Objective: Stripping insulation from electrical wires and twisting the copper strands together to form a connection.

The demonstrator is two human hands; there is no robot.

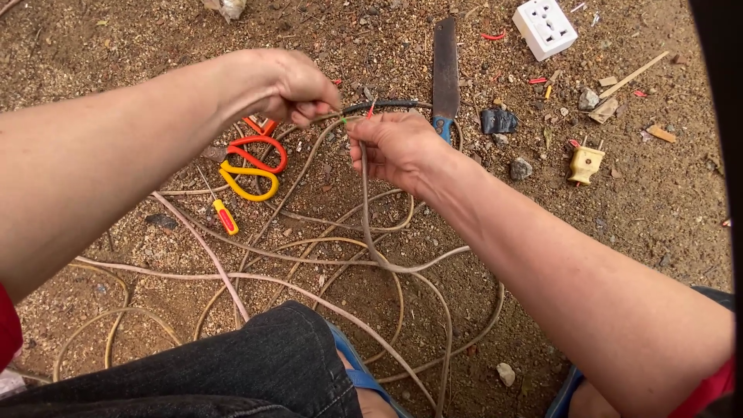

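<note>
No container is seen on the sandy ground (658, 201); everything lies loose on it. At the far left, loops of pale cable (309, 248) are spread over the dirt, from about 8 o'clock of the hands across to 5 o'clock. A small screwdriver with a red and yellow handle (225, 217) is laid at 8 o'clock of the left hand, and scissors with red and yellow handles (251, 164) are seen just below that hand, at 7 o'clock.

The left hand (290, 85) is held above the ground, its fingers (313, 108) pinched tightly together on thin wire ends that come out of a black cable end (383, 105). The black sheath is stretched toward 3 o'clock from the pinch, and a red strand and a green strand are seen at the spot where the two hands meet.

The right hand (395, 147) is placed just beside the left, at its 4 o'clock. Its fingers (360, 131) are closed around the pale cable, which is let down from the fist toward 6 o'clock into the loops.

A hand saw with a blue handle (445, 70) is laid at 1 o'clock of the right hand, touching the black cable end. Further right, a dark stone (498, 120), a yellow plug (585, 162) at 3 o'clock and a white socket block (546, 27) at 2 o'clock are scattered well apart.
</note>
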